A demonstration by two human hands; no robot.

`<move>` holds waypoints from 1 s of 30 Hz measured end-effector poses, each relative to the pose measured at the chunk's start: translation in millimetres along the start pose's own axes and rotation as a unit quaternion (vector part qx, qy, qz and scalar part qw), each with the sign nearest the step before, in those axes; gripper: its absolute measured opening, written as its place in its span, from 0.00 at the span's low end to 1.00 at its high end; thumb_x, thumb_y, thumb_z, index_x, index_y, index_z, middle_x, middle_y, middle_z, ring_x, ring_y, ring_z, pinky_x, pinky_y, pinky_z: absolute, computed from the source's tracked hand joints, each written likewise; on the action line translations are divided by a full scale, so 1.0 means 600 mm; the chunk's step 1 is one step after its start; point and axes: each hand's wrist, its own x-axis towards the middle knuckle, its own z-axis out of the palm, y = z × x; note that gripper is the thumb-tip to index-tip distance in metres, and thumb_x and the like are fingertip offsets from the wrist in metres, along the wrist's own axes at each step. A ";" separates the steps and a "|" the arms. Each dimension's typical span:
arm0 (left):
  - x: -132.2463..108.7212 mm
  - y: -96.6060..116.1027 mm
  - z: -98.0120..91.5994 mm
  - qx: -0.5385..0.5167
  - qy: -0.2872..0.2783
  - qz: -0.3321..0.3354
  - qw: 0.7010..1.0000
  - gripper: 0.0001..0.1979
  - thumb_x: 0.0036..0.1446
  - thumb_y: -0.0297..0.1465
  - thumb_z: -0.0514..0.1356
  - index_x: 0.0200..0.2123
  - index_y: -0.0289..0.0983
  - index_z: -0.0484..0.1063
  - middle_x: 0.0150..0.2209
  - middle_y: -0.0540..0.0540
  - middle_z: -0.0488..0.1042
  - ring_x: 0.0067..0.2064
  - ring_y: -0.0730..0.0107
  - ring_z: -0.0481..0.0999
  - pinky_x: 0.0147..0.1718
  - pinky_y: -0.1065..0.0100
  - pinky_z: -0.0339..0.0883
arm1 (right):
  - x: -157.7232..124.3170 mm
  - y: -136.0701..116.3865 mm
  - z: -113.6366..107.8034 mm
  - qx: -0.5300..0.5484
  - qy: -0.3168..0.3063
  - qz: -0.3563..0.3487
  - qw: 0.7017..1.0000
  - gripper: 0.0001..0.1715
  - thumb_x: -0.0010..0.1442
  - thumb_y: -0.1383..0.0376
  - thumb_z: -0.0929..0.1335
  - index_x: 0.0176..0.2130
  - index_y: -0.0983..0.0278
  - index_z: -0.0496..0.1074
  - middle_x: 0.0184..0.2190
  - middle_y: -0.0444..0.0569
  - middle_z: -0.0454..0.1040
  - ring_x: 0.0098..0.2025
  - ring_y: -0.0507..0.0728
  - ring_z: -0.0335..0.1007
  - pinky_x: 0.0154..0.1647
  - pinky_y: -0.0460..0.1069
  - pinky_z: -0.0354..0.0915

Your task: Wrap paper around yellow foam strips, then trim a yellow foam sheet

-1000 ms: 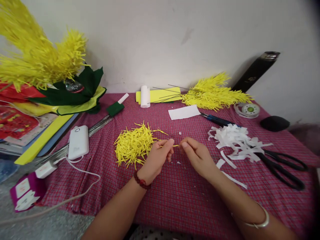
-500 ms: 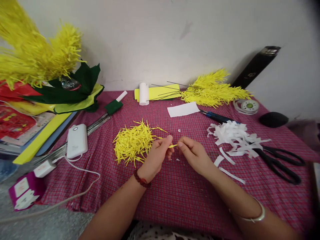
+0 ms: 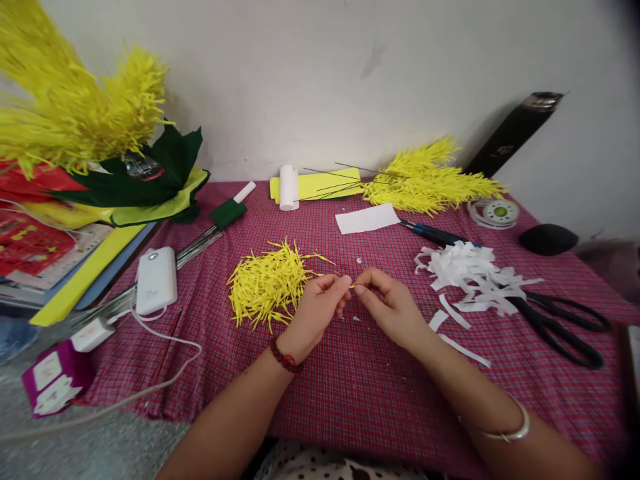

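Over the red checked tablecloth (image 3: 360, 400), my left hand (image 3: 316, 313) and my right hand (image 3: 387, 308) meet fingertip to fingertip. Both pinch one thin yellow paper strip (image 3: 351, 286), of which only a short bit shows between the fingers. A loose pile of yellow paper strips (image 3: 267, 283) lies just left of my left hand, almost touching it. My left wrist wears a dark red bead bracelet, my right a silver bangle.
White paper scraps (image 3: 470, 273) and black scissors (image 3: 565, 323) lie to the right. At the back are finished yellow fringed stems (image 3: 430, 180), thin wires, a white roll (image 3: 289, 187), a white paper slip (image 3: 367, 218) and a tape reel (image 3: 495, 213). A white power bank (image 3: 157, 280) with cable lies left.
My two hands have closed together, so the gap between the fingertips has gone and less of the yellow strip shows. The view has shifted slightly.
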 end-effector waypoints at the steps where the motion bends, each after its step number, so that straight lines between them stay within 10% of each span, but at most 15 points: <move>1: 0.000 0.000 0.000 0.004 0.002 0.004 1.000 0.19 0.50 0.43 0.62 0.20 0.36 0.64 0.19 0.54 0.62 0.20 0.80 0.59 0.21 0.74 0.54 | 0.000 0.000 0.000 -0.007 0.001 -0.001 1.000 0.10 0.60 0.63 0.61 0.27 0.62 0.64 0.22 0.42 0.64 0.25 0.52 0.60 0.28 0.47 0.57; 18: -0.004 0.005 0.000 0.026 -0.079 -0.009 0.997 0.10 0.52 0.34 0.60 0.24 0.34 0.68 0.21 0.53 0.66 0.23 0.79 0.63 0.25 0.73 0.58 | 0.002 0.000 0.001 0.054 0.024 0.062 0.996 0.23 0.62 0.54 0.59 0.19 0.60 0.55 0.16 0.38 0.55 0.20 0.50 0.52 0.21 0.46 0.52; 23: -0.004 0.003 -0.001 -0.149 -0.071 -0.095 0.982 0.10 0.47 0.34 0.66 0.26 0.34 0.71 0.24 0.51 0.70 0.24 0.79 0.67 0.25 0.74 0.61 | 0.004 0.008 -0.003 0.108 0.033 0.051 0.992 0.21 0.64 0.52 0.60 0.33 0.62 0.72 0.29 0.46 0.73 0.35 0.55 0.69 0.39 0.50 0.65; 30: -0.002 -0.004 -0.003 -0.217 -0.085 -0.125 0.964 0.10 0.47 0.33 0.68 0.29 0.33 0.72 0.24 0.52 0.70 0.24 0.80 0.67 0.25 0.74 0.62 | 0.000 0.020 0.008 0.215 0.009 0.050 0.975 0.14 0.61 0.56 0.65 0.40 0.57 0.78 0.47 0.50 0.75 0.52 0.58 0.67 0.57 0.57 0.59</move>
